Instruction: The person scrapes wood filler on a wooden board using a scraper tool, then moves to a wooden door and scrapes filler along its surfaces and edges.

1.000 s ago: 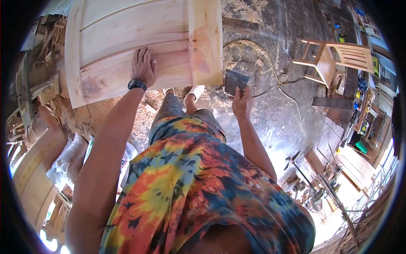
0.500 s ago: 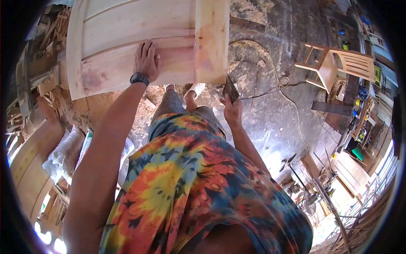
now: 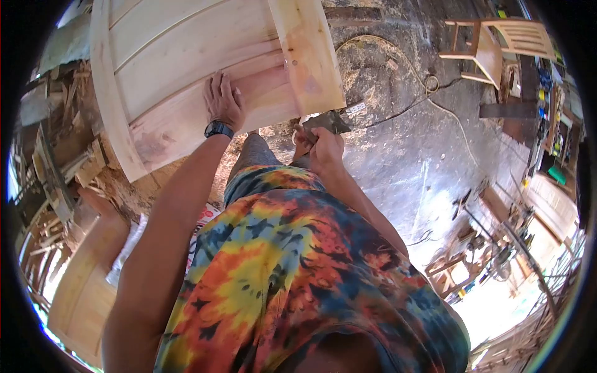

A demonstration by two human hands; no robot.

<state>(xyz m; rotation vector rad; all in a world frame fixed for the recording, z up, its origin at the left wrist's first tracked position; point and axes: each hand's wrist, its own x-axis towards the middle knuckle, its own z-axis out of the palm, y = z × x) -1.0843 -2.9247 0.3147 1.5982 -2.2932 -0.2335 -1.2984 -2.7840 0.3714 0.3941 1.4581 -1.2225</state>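
Note:
A pale wooden panel door (image 3: 199, 68) with a framed edge and grooved boards lies in front of me. My left hand (image 3: 225, 105), wearing a dark watch, rests flat on its lower board with the fingers stretched out. Just off the near right corner of the door, my right hand (image 3: 324, 148) grips a dark, bent sheet of sandpaper (image 3: 328, 122). The sheet sticks out past the fingers on both sides. Part of the right hand's grip is hidden from above.
A wooden chair (image 3: 488, 53) lies tipped on the floor at the right. A cable (image 3: 404, 56) loops over the dusty floor near a white power strip (image 3: 356, 108). Scrap wood (image 3: 56, 193) piles up at the left, and tools (image 3: 497, 248) stand at the lower right.
My right hand has moved left and turned, bringing the sandpaper sheet nearer the door's edge and my body. The view has rotated slightly; my left hand stays on the door.

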